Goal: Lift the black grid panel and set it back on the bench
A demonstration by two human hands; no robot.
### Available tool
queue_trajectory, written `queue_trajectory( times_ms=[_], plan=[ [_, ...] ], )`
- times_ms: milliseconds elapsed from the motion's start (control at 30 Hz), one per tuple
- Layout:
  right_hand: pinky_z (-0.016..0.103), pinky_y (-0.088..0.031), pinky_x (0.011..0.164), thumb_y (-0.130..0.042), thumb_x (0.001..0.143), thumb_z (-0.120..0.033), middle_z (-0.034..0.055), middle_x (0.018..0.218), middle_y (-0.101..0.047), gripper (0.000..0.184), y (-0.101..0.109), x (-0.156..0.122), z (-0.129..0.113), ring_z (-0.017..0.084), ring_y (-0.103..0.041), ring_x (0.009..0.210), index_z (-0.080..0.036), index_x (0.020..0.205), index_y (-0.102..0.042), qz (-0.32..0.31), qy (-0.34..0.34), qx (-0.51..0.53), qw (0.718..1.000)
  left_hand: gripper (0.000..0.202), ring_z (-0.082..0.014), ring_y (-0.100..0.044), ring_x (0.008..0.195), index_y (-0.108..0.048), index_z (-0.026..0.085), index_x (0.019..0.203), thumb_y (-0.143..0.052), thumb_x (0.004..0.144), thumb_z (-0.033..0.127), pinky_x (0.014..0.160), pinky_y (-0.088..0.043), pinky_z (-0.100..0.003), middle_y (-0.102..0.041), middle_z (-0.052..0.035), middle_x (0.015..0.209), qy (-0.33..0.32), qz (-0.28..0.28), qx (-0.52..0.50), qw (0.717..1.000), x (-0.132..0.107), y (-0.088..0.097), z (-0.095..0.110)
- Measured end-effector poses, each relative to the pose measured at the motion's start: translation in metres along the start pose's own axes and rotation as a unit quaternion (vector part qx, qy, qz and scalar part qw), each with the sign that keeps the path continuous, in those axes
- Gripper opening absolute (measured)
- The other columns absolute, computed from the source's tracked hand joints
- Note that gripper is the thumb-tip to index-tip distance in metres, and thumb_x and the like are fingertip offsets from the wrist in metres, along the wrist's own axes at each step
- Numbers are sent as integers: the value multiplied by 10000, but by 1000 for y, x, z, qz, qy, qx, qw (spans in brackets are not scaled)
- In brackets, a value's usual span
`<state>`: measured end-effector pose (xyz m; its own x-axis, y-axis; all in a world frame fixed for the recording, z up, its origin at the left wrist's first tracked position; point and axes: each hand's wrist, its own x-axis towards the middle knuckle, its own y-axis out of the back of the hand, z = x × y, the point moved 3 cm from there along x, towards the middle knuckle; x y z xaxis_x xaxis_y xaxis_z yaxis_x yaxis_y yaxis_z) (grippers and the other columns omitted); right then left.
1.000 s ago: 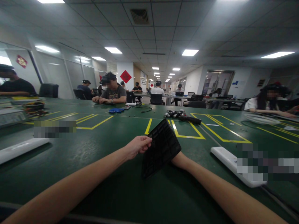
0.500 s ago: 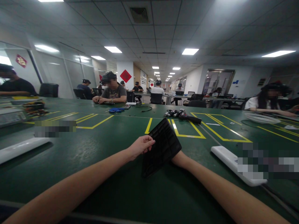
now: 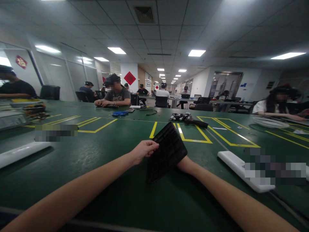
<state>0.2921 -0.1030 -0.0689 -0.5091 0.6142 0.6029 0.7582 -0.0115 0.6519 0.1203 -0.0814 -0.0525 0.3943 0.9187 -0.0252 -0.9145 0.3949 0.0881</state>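
A flat black keyboard-like panel (image 3: 167, 151) is held tilted up on edge above the green table (image 3: 101, 167), its face turned toward me. My left hand (image 3: 144, 150) grips its left edge with curled fingers. My right hand is hidden behind the panel; only its wrist (image 3: 184, 164) shows at the panel's right lower edge.
A white slab (image 3: 238, 167) lies to the right and another white slab (image 3: 21, 153) to the left. Black connectors and a tool (image 3: 187, 119) sit beyond, among yellow floor-tape rectangles (image 3: 193, 135). Other people sit at the far and side edges of the table.
The panel has lifted slightly and stayed tilted between my hands; my left fingers shifted a little along its edge. Otherwise nothing has moved.
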Motion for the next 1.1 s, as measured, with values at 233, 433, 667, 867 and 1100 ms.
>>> queue_trajectory(
  times_ms=[233,433,667,867,1100],
  plan=[
    [379,-374,1007,-455,803,-144,22,1233,-557,382,1,-2,-2,218,-457,1181,-244,1158,-553,0,1,-26,1000,299,-64,-360,463,-491,166,695,-604,673,442,456,-245,-201,-438,57,562,-66,48,130,988,-1,-2,1],
    [376,-384,997,-461,803,-151,37,1246,-545,377,1,-3,-1,226,-449,1187,-228,1162,-547,8,-2,-31,999,353,-116,-420,527,-482,171,600,-429,789,464,516,-296,-238,-457,24,545,-141,86,309,937,-4,-1,9],
    [379,-402,978,-448,817,-161,46,1250,-541,371,4,-2,-5,235,-436,1201,-222,1170,-545,12,3,-26,1000,184,-108,-437,605,-544,146,817,-511,738,309,567,-360,-224,-509,18,685,-144,36,291,945,-6,-3,17],
    [376,-395,983,-446,827,-175,44,1255,-536,367,6,-2,-7,229,-440,1197,-230,1177,-542,4,-3,-28,1000,140,-111,-460,624,-556,147,797,-518,732,264,586,-388,-229,-516,11,683,-139,11,318,938,-5,0,18],
    [392,-366,1004,-461,813,-157,51,1192,-585,366,7,0,-14,228,-472,1164,-222,1161,-555,-3,-10,-37,999,141,-119,-489,649,-567,146,784,-548,717,269,593,-410,-241,-541,-6,719,-147,16,317,937,-6,3,17]
  ],
)
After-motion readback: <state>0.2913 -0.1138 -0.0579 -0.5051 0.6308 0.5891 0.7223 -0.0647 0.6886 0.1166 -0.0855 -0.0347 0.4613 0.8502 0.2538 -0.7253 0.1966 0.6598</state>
